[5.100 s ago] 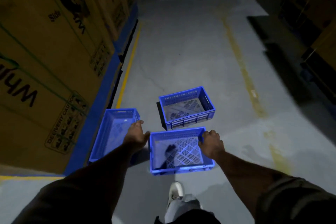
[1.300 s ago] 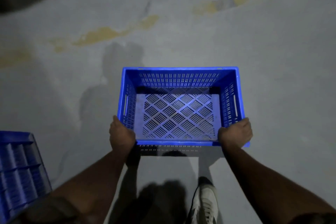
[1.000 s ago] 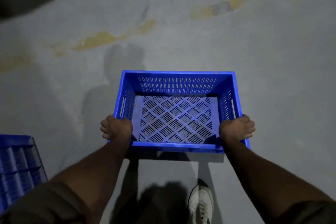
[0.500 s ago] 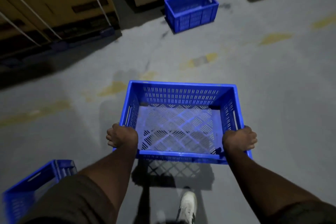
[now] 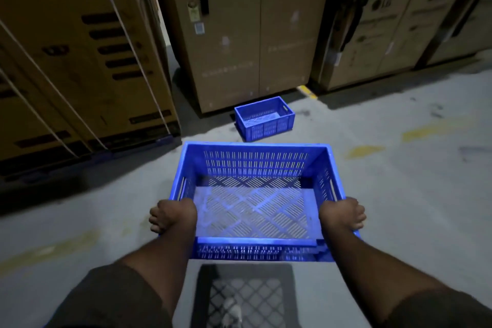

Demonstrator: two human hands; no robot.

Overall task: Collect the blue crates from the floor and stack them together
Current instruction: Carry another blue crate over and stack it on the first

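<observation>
I carry a blue slatted crate [image 5: 255,165] off the floor in front of me. My left hand [image 5: 171,214] grips its left rim near the front corner, fingers curled over the edge. My right hand [image 5: 343,214] grips the right rim the same way. The crate is empty and casts a lattice shadow on the floor below. A second, smaller-looking blue crate [image 5: 265,117] sits on the floor ahead, against the foot of a tall cardboard box.
Tall cardboard boxes [image 5: 250,29] line the far side, with a strapped yellow one [image 5: 74,56] at left and more [image 5: 394,34] at right. Worn yellow floor markings [image 5: 364,150] cross the grey concrete [image 5: 412,194]. My shoe [image 5: 231,314] shows below the crate.
My view has tilted up and I have moved closer to the boxes; the far crate is nearer. The crate at lower left has left the view. Both hands keep their grip.
</observation>
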